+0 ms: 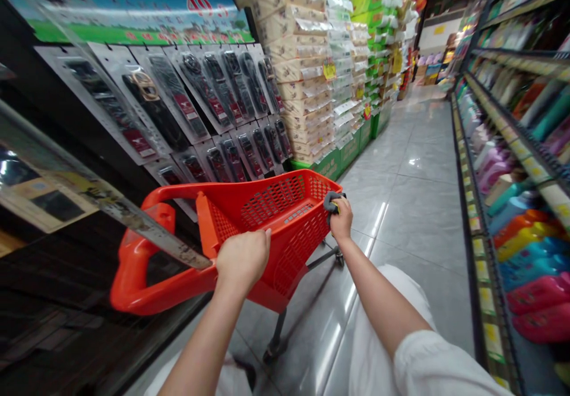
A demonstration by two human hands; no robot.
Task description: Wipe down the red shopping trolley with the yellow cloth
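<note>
A red plastic shopping cart (285, 238) with perforated basket walls stands at an angle in front of me. My left hand (243, 259) is closed over the cart's near rim, close to its red handle loop (133, 265). A worn, flat grey bar (129, 215) slants in from the left, and its end meets the rim beside this hand; whether the hand touches it I cannot tell. At the basket's far right corner my right hand (342, 221) grips a dark grey cloth (332, 202) with a bit of yellow, against the rim. Nothing shows in the visible part of the basket.
Packaged belts (222, 87) hang on the left under a price banner (133, 10). Tall stacks of wrapped packs (303, 75) line the aisle beyond. Shelves with colourful bottles (529, 247) run along the right. Grey tiled floor (414, 194) stretches ahead between them.
</note>
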